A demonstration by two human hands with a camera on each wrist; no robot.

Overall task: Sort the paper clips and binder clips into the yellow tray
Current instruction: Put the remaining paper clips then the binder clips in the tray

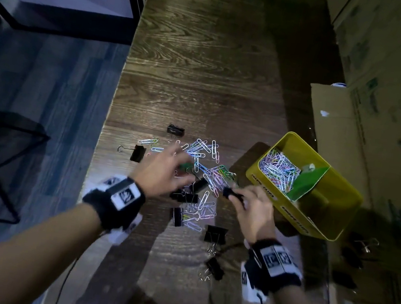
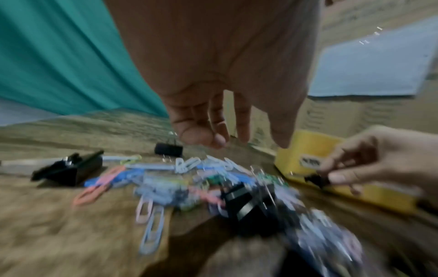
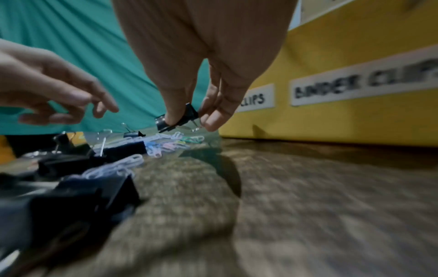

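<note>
My right hand [image 1: 251, 205] pinches a small black binder clip [image 1: 232, 194] between thumb and fingers, just above the table beside the yellow tray [image 1: 298, 217]. In the right wrist view that binder clip [image 3: 180, 120] sits in my fingertips, near the tray's labelled wall [image 3: 355, 116]. My left hand [image 1: 165, 172] hovers with loose, spread fingers over a heap of coloured paper clips [image 1: 207, 168] and holds nothing; the left wrist view shows its fingers [image 2: 213, 123] above the blurred paper clips [image 2: 180, 178]. The tray's left compartment holds many paper clips [image 1: 277, 171].
Several black binder clips lie loose on the wooden table [image 1: 206, 62], such as one at the left [image 1: 138, 153] and one nearer me [image 1: 215, 234]. Cardboard boxes [image 1: 382, 100] stand along the right, with more binder clips [image 1: 361, 245] below the tray. The table's left edge drops to the floor.
</note>
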